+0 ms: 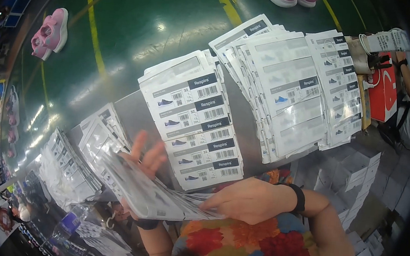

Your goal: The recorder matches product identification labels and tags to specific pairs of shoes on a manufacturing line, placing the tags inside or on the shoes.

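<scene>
A bundle of label sheets [151,197] in clear plastic hangs over the table's near edge, close to my body. My left hand [145,157] supports it from beneath and behind, its blurred fingers spread above the far edge and the rest hidden by the sheets. At the bundle's right end, the bent fingers of my right hand [250,199] pinch the sheet edges, which fan apart a little. Just beyond lies a tall stack of shoe-label sheets [195,122], each label with a small shoe picture and a barcode.
More label stacks [292,97] cover the table's right side, and others [71,159] lie to the left. A green conveyor belt [140,33] with yellow lines carries pink shoes [50,33]. A red box [383,93] stands far right. White cartons [343,181] sit below the table at right.
</scene>
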The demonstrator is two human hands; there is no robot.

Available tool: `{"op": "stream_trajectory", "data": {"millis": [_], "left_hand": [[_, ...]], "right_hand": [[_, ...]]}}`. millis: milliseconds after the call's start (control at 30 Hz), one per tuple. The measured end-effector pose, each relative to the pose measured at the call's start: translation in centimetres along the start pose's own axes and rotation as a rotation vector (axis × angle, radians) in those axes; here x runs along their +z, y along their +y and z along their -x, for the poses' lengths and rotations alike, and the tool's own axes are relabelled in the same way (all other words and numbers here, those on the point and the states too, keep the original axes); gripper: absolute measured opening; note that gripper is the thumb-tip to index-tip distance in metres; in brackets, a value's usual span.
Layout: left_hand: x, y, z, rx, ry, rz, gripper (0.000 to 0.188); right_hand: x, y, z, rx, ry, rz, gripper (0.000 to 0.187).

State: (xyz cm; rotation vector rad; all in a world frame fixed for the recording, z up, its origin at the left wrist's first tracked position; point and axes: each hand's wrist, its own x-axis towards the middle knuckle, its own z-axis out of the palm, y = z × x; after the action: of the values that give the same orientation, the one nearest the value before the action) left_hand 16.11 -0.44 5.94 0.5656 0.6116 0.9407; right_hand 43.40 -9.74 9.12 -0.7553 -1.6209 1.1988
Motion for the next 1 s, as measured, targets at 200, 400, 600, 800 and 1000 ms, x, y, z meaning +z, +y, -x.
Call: {"op": "stream_trajectory", "data": {"millis": [200,400,600,800,1000], "left_hand": [[0.0,-0.8,2.4,0.139,0.151,-0.115,0.072],[-2.7,-0.7,4.9,0.085,0.081,0.109,0.058],[-1.4,0.5,2.4,0.033,-0.445,0.087,0.035],[-1.7,0.1,7.4,-0.137,0.263,-0.412,0.082],[-3.2,4.1,4.4,0.245,0.313,-0.272,0.082]], "right_hand": [[-1.6,-0.1,-0.5,0.286,-0.143,-0.136,0.051],[-2.8,0.3,-1.3,0.295,-0.036,0.078,0.032],[-5.1,2.3,-4.6,0.282,0.203,0.717,0.019],[-6.9,4.6,-8.3,0.240,-0.030,0.950,0.022],[-3.6,5.8,-7.0,0.281,-0.236,0.898,0.023]]}}
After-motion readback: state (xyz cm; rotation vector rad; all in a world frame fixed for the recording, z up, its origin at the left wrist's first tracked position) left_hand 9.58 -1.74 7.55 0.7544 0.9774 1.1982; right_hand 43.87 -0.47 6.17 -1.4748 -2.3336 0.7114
